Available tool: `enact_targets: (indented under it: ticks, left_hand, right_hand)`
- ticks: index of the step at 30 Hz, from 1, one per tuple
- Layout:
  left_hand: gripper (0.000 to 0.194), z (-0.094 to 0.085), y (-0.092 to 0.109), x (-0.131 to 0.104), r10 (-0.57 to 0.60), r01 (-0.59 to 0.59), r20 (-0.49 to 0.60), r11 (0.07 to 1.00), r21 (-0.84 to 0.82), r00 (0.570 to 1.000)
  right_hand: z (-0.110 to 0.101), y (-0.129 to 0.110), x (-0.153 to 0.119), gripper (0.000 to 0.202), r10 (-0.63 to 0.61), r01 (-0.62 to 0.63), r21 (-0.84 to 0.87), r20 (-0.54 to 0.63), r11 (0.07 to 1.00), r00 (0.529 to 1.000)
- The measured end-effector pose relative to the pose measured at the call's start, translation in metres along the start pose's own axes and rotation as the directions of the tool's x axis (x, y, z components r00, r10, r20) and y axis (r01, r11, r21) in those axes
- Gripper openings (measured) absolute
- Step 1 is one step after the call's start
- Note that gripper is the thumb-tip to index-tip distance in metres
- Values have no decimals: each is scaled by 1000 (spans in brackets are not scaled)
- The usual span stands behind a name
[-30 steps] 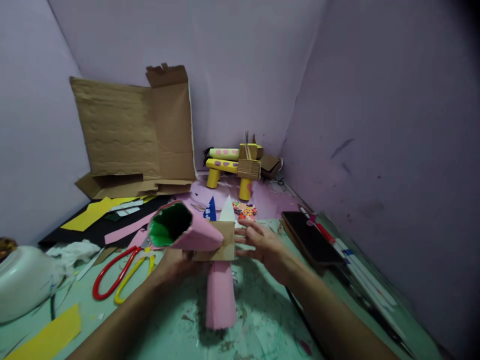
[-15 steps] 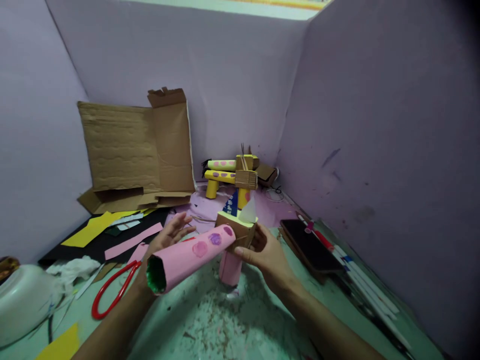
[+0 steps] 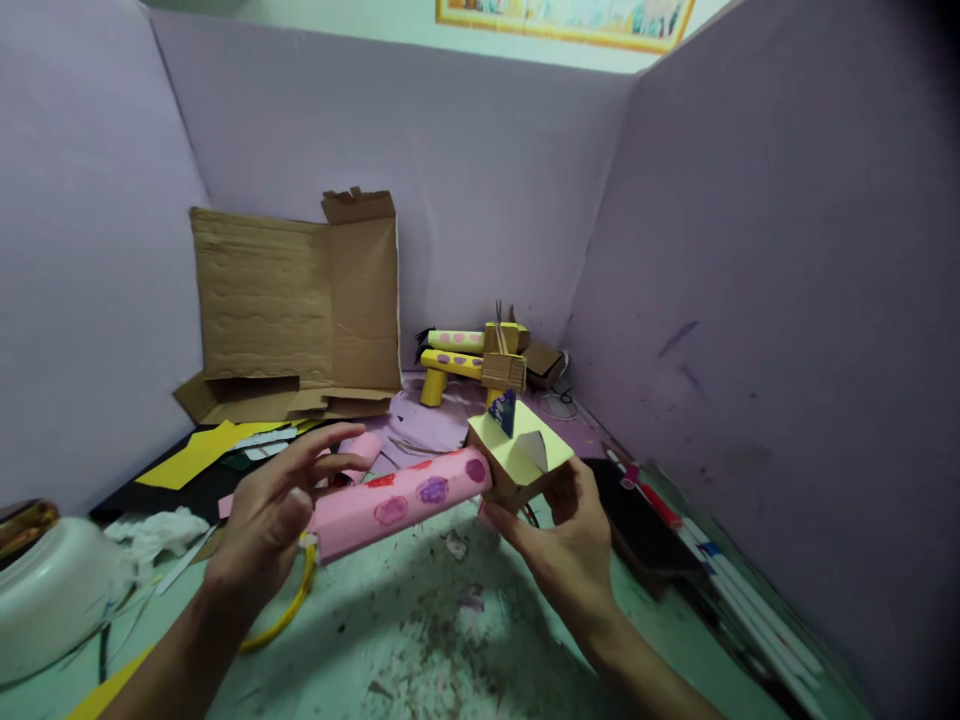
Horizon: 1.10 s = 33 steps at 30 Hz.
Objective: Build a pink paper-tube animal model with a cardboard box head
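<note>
My right hand [image 3: 566, 535] grips a spotted pink paper toy animal [image 3: 409, 500] by its box-shaped cardboard head [image 3: 521, 445]. The thumb presses low on the box while the fingers curl round its right side. Pale yellow paper covers the box top, where a blue patterned ear [image 3: 502, 412] and a whitish ear [image 3: 533, 451] stick up. The tube body, with red and purple spots, slants down to the left. At its far end is my left hand [image 3: 277, 510], fingers apart and stretched beside the tube; whether they touch it I cannot tell.
Yellow spotted toy animals [image 3: 454, 362] stand at the back, right of an unfolded cardboard box [image 3: 292, 300]. A white bowl [image 3: 56, 595] and crumpled tissue [image 3: 161, 532] sit at left. Along the right wall lie a dark phone [image 3: 637, 530] and several pens [image 3: 750, 600].
The toy has turned and lifted, so its box top faces me and the tube's green-lined open end is hidden. My left hand has come from behind the tube to its end.
</note>
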<state>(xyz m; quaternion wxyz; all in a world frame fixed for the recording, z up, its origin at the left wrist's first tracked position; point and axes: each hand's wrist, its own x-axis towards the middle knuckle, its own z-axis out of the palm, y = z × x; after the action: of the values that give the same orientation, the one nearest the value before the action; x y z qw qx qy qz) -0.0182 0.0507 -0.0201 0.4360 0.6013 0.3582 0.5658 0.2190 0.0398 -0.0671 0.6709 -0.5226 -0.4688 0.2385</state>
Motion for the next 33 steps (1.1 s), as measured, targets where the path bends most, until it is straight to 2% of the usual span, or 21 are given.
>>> enact_targets:
  ticks: [4,7,10,14,16,21,26,29,33]
  left_hand:
    - [59,3,-2,-2,57,-42,-37,942,334,998]
    - [50,14,1,-5,50,7,-116,897,441,992]
    - [36,25,5,-8,4,52,-128,902,428,992]
    - [22,34,4,-10,3,69,-167,902,426,986]
    - [19,35,1,-11,9,72,-191,907,416,982]
    - [17,36,-4,-11,53,21,-161,905,425,985]
    - [19,35,-7,-12,29,38,-156,912,409,987]
    - [21,29,-7,-10,0,54,-132,909,413,991]
    - [24,13,-6,-2,-93,123,-100,926,357,991]
  right_hand:
    - [3,0,-2,67,32,-32,-31,-8,999,999]
    - [7,2,-5,70,55,-54,-75,7,996,998]
    - [7,4,-8,75,68,-66,-127,10,990,998]
    - [2,5,-10,71,36,-26,-230,40,973,999]
    - [-1,5,-10,72,5,7,-284,42,959,999]
    - [-4,7,-12,74,-91,87,-381,7,921,996]
    - [-4,9,-14,76,-122,113,-429,5,896,992]
    - [-9,10,-13,76,-183,183,-397,38,900,982]
    - [-18,10,-6,62,-313,354,-186,219,916,924]
